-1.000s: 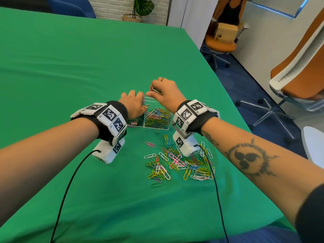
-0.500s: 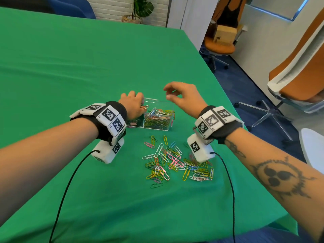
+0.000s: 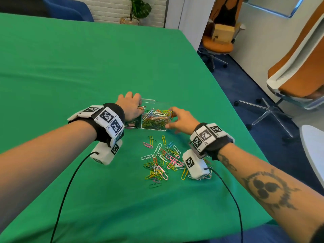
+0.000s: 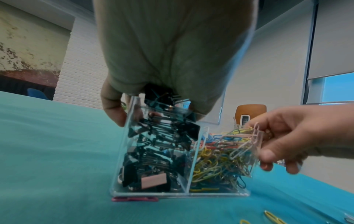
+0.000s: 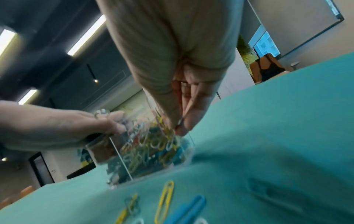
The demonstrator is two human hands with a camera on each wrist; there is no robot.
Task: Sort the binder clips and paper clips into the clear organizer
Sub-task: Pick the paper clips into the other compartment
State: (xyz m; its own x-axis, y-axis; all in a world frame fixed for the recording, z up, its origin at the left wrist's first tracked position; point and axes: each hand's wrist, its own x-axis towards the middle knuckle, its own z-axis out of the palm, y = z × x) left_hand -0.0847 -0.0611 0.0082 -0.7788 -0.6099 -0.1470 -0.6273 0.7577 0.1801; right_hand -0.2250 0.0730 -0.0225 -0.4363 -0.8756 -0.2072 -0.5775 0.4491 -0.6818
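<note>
The clear organizer (image 3: 154,102) stands on the green cloth, with black binder clips (image 4: 157,151) in its left compartment and coloured paper clips (image 3: 156,118) in its right one. My left hand (image 3: 131,107) lies over the binder clip side, fingers curled down over the rim. My right hand (image 3: 177,118) holds the organizer's right end wall, thumb at the near corner and fingers at the top rim. A loose heap of coloured paper clips (image 3: 163,162) lies on the cloth just in front of the organizer, between my wrists.
The table's right edge (image 3: 228,106) runs close past my right hand, with orange office chairs (image 3: 298,71) on the floor beyond. A pink clip (image 4: 134,199) lies against the organizer's front base. Black cables (image 3: 70,181) trail from both wrists toward me.
My right hand left the spot above the paper clip compartment, swung out to the right, then came down onto the organizer's right end. The left hand stayed on the organizer.
</note>
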